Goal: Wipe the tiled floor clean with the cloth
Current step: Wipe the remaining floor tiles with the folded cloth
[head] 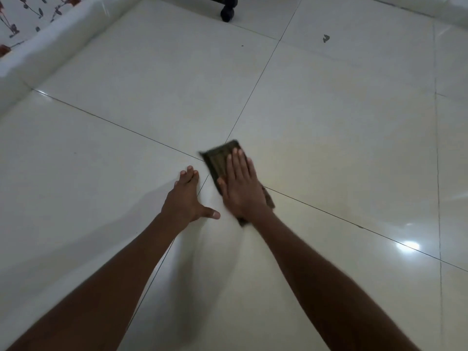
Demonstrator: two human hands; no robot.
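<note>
Floor (329,122): large pale glossy tiles with thin dark grout lines; a bright glare spot shows low on my right.

Cloth (219,160): dark, olive-brown, folded into a rough rectangle, lying flat on the floor just beside the point where four tiles meet. Its far end sticks out past my fingertips; a corner shows at the near side by my wrist.

My right hand (239,184): palm down on the cloth, fingers (236,160) straight and close together, pressing it to the tile, not curled round it. Edges slightly blurred.

My left hand (186,198): flat on the bare tile just left of the cloth, fingers stretched out, thumb spread toward the right hand, holding nothing. It is apart from the cloth.

Both forearms: bare, reaching forward from the bottom of the view.

Scrap (326,38): small dark bit lying on a far tile, well apart from the cloth.

Furniture foot (227,13): black, rounded, standing on the floor at the top edge.

Fabric (22,19): white with a dark leaf-and-stem print and reddish marks, top left corner, above a white edge along the floor.
</note>
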